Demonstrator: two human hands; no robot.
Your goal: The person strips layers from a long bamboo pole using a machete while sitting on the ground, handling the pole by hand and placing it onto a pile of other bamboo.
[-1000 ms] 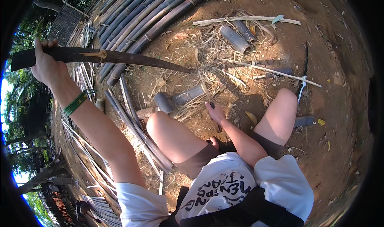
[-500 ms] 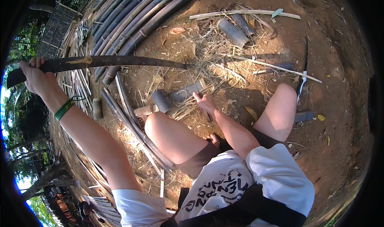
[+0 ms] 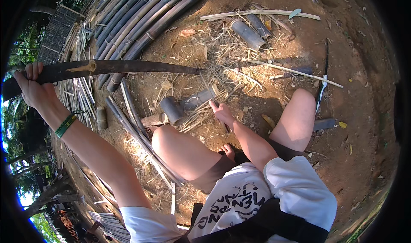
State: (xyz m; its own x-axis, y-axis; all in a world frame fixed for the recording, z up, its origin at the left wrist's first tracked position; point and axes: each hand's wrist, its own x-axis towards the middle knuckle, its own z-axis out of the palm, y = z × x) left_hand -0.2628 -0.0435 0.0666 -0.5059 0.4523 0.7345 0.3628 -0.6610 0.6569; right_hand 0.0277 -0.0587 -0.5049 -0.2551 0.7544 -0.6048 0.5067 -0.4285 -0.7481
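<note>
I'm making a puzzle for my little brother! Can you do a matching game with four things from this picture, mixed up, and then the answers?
Things:
1. Long dark bamboo piece
2. Wristband
3. Small yellow leaf
4. Shirt

Where or what colour:
A. On the dirt, to the right of the right knee
B. White, with dark lettering
C. Gripped by the left hand
D. Green

Right pairs: 1-C, 2-D, 3-A, 4-B

Dark brown runs along the strip [image 3: 141,66], broken by tan, there's green on the wristband [image 3: 65,126], black print across the white shirt [image 3: 242,189], brown shorts [image 3: 214,174], and orange-brown soil [image 3: 342,166] all round!
</note>
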